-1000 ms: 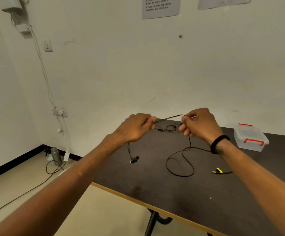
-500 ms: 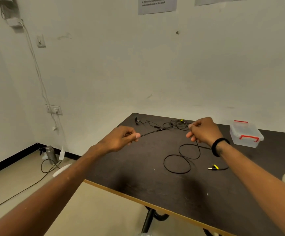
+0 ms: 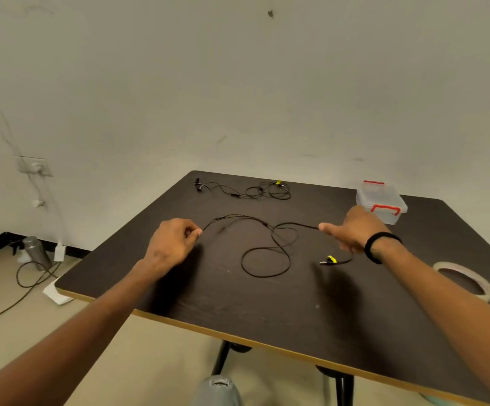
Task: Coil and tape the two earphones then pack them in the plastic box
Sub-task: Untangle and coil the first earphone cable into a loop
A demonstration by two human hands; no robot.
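Dark wooden table (image 3: 267,312): your left hand (image 3: 171,244) and right hand (image 3: 352,233) each pinch the thin black earphone cable (image 3: 264,266), stretching it for coiling.

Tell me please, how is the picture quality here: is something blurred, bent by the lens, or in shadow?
Head view: soft even light, no glare; both hands, left hand and right hand, throw dark shadows on the table; the table edges curve from wide-angle distortion; the earphone cable is sharp, the plastic box slightly soft, the tape roll blurred.
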